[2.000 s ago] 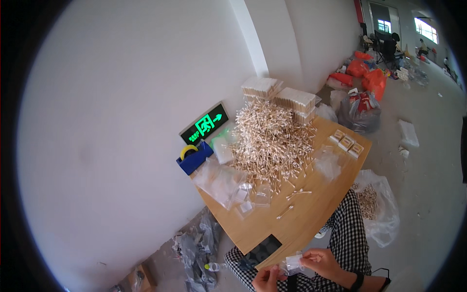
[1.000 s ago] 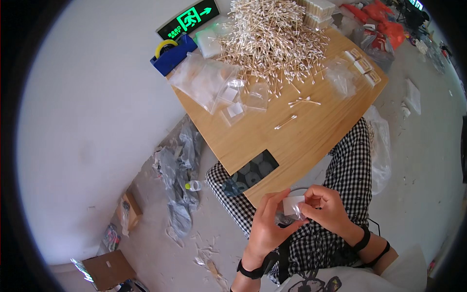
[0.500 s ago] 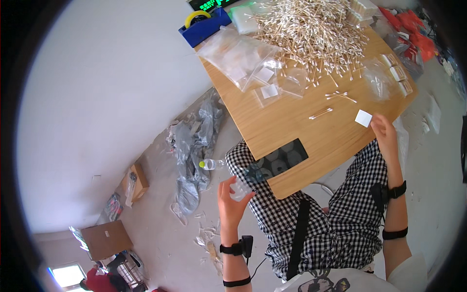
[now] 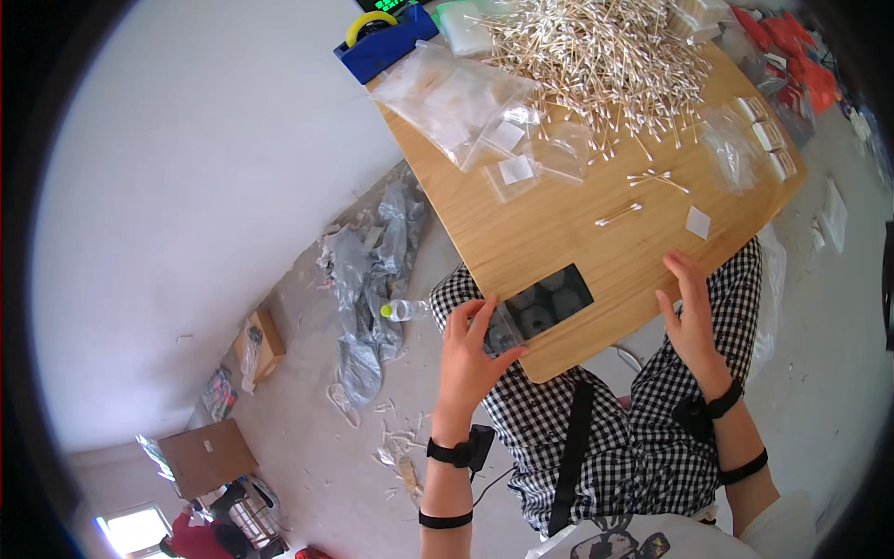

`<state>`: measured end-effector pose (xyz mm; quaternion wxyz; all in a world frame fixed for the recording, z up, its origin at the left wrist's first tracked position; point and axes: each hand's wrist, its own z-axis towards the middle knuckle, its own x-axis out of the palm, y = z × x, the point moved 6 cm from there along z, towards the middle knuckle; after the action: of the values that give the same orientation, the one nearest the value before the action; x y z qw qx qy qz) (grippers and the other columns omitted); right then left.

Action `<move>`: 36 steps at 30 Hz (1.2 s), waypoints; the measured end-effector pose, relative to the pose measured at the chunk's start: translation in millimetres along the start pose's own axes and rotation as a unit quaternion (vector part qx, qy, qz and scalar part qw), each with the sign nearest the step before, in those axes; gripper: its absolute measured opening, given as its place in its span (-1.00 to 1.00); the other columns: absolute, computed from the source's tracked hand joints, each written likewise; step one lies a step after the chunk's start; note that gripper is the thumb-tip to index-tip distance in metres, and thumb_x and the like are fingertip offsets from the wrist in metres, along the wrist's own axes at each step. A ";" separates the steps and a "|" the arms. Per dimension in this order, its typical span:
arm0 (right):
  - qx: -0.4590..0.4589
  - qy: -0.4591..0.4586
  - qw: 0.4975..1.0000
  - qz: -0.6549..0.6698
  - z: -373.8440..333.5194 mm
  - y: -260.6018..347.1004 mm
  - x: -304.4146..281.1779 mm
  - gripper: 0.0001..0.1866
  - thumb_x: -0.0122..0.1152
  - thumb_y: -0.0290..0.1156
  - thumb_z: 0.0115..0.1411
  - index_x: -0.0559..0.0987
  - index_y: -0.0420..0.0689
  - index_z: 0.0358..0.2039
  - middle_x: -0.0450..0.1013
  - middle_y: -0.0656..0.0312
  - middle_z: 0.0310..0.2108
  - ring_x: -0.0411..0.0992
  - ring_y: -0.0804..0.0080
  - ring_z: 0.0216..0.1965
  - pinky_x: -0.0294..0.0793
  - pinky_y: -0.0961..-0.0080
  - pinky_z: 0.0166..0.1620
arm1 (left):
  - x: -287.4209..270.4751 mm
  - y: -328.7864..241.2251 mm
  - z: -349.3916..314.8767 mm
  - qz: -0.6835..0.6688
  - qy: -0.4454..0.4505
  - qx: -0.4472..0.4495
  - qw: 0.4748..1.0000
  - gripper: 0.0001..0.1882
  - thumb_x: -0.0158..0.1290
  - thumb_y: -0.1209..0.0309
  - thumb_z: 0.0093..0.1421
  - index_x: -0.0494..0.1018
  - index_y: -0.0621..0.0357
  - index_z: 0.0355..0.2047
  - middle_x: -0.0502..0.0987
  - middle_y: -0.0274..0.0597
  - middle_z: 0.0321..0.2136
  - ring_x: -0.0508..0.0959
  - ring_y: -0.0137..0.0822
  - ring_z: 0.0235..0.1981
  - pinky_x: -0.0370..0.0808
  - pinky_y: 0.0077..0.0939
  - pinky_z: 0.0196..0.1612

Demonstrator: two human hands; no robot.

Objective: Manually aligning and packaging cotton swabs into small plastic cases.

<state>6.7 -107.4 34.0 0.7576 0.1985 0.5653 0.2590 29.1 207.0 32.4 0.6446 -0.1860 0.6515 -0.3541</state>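
My left hand [image 4: 467,359] is at the table's near left corner, thumb and fingers pinching a small clear plastic bag [image 4: 504,333]. Through the bag shows one end of a flat, dark, phone-like rectangle [image 4: 556,296] lying on the wood. My right hand [image 4: 691,317] hovers by the near edge, fingers apart and holding nothing. Just beyond its fingertips, a small white square card [image 4: 697,223] lies on the table. Two small groups of cotton swabs, one nearer [image 4: 618,214] and one farther [image 4: 658,179], rest in the middle.
A large heap of cotton swabs [image 4: 596,65] covers the far side. Clear bags [image 4: 452,102] with white cards lie at left, beside a blue tape dispenser [image 4: 386,42]. Several small packs [image 4: 768,136] line the right edge. A bottle [image 4: 405,310] and grey plastic [image 4: 363,279] are on the floor.
My left hand has moved right and up, bringing the clear bag over the dark rectangle's end. My right hand has let go of the white card and drawn back toward me.
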 end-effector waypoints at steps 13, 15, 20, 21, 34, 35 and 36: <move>-0.014 -0.044 0.999 0.002 2.1 -14.4 13.5 -0.61 0.26 -0.50 0.12 0.45 -0.18 -0.02 0.37 0.10 0.07 0.31 0.08 0.14 0.27 0.16 0.15 | 5.1 -27.7 10.1 0.067 0.028 0.043 0.996 -0.22 0.35 0.53 -0.15 0.35 0.28 0.15 0.45 -0.02 -0.07 0.40 0.01 0.00 0.38 -0.18 0.05; -0.009 -0.050 0.999 0.008 2.3 -16.7 14.1 -0.62 0.25 -0.50 0.11 0.45 -0.18 -0.03 0.37 0.11 0.07 0.32 0.08 0.13 0.28 0.16 0.14 | 11.9 -38.2 15.1 0.081 0.031 0.050 0.995 -0.23 0.35 0.52 -0.14 0.35 0.27 0.14 0.45 -0.02 -0.07 0.40 0.01 -0.01 0.37 -0.19 0.05; 0.004 -0.048 0.998 0.026 2.3 -20.2 9.7 -0.65 0.24 -0.49 0.11 0.47 -0.17 -0.06 0.39 0.13 0.04 0.33 0.11 0.12 0.30 0.18 0.12 | 29.2 -94.8 27.2 0.123 0.025 0.086 0.988 -0.35 0.34 0.50 -0.10 0.42 0.24 0.06 0.45 -0.02 -0.07 0.41 0.01 -0.04 0.37 -0.20 0.04; 0.008 -0.052 0.998 0.040 3.6 -20.3 7.6 -0.66 0.24 -0.50 0.10 0.47 -0.16 -0.08 0.40 0.14 0.03 0.33 0.11 0.11 0.32 0.20 0.10 | 38.0 -110.8 28.8 0.076 0.029 0.066 0.995 -0.44 0.33 0.53 -0.08 0.47 0.23 0.00 0.48 -0.01 -0.10 0.44 0.01 -0.04 0.40 -0.21 0.03; 0.076 -0.010 0.994 0.078 107.5 -110.1 -46.6 -0.69 0.18 -0.59 0.07 0.48 -0.19 -0.12 0.42 0.04 -0.03 0.33 0.00 0.07 0.32 0.20 0.13 | 88.8 -138.3 143.4 0.107 -0.035 0.140 0.984 -0.57 0.18 0.53 0.05 0.44 0.16 -0.02 0.47 -0.06 -0.15 0.48 -0.03 -0.13 0.47 -0.19 -0.09; 0.003 -0.009 0.998 0.063 118.0 -91.9 -45.9 -0.67 0.21 -0.57 0.06 0.48 -0.17 -0.11 0.42 0.06 -0.05 0.33 0.01 0.05 0.32 0.18 0.12 | 89.6 -133.6 158.7 0.108 -0.041 0.137 0.984 -0.57 0.18 0.53 0.05 0.44 0.16 -0.02 0.47 -0.06 -0.15 0.48 -0.03 -0.13 0.47 -0.19 -0.09; -0.069 -0.008 0.996 0.049 126.3 -73.7 -41.5 -0.65 0.23 -0.55 0.06 0.48 -0.16 -0.09 0.42 0.08 -0.07 0.34 0.01 0.03 0.32 0.17 0.10 | 89.0 -125.7 175.5 0.101 -0.050 0.100 0.989 -0.60 0.16 0.55 0.08 0.45 0.17 -0.02 0.46 -0.04 -0.16 0.48 -0.01 -0.11 0.46 -0.20 -0.07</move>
<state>130.8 -192.0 57.1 0.7607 0.1755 0.5295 0.3320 163.8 20.3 71.9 0.7246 -0.0712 0.5950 -0.3404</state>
